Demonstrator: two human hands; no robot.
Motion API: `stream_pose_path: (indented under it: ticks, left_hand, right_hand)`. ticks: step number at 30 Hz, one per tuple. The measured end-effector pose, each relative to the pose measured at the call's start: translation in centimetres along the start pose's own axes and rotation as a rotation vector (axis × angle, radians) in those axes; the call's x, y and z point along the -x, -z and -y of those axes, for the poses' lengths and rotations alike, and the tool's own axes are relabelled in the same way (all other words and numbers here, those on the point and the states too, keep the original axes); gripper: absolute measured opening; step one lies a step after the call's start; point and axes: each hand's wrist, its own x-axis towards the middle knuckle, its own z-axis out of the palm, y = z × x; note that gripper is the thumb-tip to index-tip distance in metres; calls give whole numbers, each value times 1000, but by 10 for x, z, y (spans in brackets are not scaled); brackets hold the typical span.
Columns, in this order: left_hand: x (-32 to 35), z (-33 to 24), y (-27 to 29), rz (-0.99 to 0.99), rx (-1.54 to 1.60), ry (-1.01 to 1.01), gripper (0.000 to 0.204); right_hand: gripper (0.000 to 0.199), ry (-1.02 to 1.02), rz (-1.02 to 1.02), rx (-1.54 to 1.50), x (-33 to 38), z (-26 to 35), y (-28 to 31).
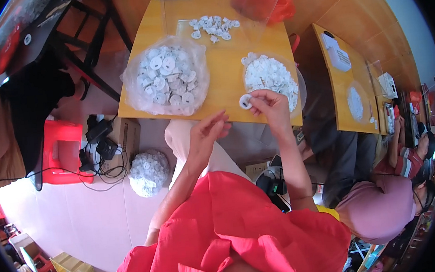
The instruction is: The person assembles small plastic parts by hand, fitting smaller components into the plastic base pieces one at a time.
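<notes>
Pinched in my right hand (272, 110) is a small round white plastic part (244, 103) with a dark slot at its middle, held just over the table's near edge. My left hand (210, 132) hovers lower and to the left, its fingers loosely bent and apart, with nothing visible in them. Beyond my right hand, a shallow round tray (302, 94) carries a heap of small white pieces (270, 75). A clear plastic bag (131, 94) full of round white parts (168, 64) lies at the table's left. Farther back, several similar loose parts (214, 26) are scattered.
A clear upright panel (179, 8) and a red plastic bag (271, 1) stand at the back of the wooden table (224, 64). On the floor are a filled bag (149, 173), a red stool (57, 148) and black cables (107, 144). Other people sit at both sides.
</notes>
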Motion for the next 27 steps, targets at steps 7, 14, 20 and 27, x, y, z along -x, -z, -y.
stream_pose_path:
  ticks: [7,14,20,27]
  left_hand:
    - [0,7,1,152,410,131,35]
    - [6,5,6,128,471,181,32]
    - [9,4,6,121,467,194,27]
    - [8,9,10,171,476,198,26]
  right_hand:
    - [13,-34,65,-63,43,-7,-37]
    - [13,-38,37,-84,44,-11,-27]
    - [11,118,-353,353,-3,-38,48]
    - [16,312,-245,784,-27,-58,64]
